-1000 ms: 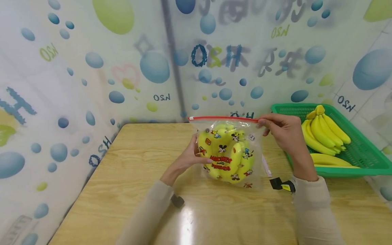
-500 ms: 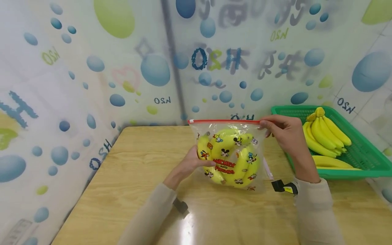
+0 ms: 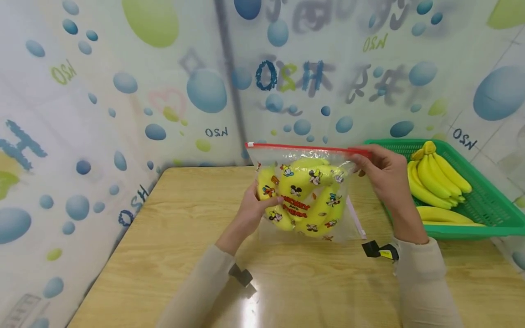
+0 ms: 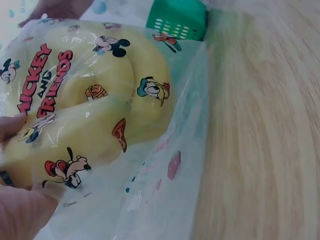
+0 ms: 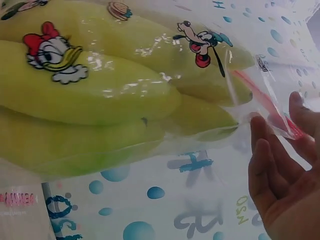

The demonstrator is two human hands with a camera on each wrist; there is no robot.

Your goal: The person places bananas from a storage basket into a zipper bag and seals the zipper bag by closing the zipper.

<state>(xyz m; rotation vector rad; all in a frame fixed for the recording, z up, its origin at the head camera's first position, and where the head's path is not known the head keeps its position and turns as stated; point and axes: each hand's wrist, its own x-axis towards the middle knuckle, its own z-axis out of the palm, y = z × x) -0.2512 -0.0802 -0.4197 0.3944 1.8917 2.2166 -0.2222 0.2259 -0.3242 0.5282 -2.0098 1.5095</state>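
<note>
A clear zip bag [image 3: 303, 234] printed with cartoon figures and red lettering stands upright above the table, with yellow bananas [image 3: 305, 166] inside. Its red zip strip [image 3: 295, 146] runs along the top, a white slider [image 3: 250, 144] at the left end. My left hand [image 3: 248, 207] grips the bag's left side, thumb on the front; its other fingers are mostly hidden behind. My right hand [image 3: 387, 175] pinches the right end of the red strip. In the right wrist view, fingertips of the right hand [image 5: 285, 175] meet the bag's corner beside the banana tips.
At the right a green basket [image 3: 498, 193] holds a bunch of bananas [image 3: 436, 175] and another banana [image 3: 447, 215]. A pale pink strip [image 3: 356, 218] lies on the wooden table [image 3: 172, 237] behind the bag. A bubble-patterned wall covering [image 3: 262, 114] closes off the back and left.
The bag has risen slightly and shifted left, and its left top corner now stands higher than the right. Both hands keep their hold on it, and more of the red strip lies under the right hand.
</note>
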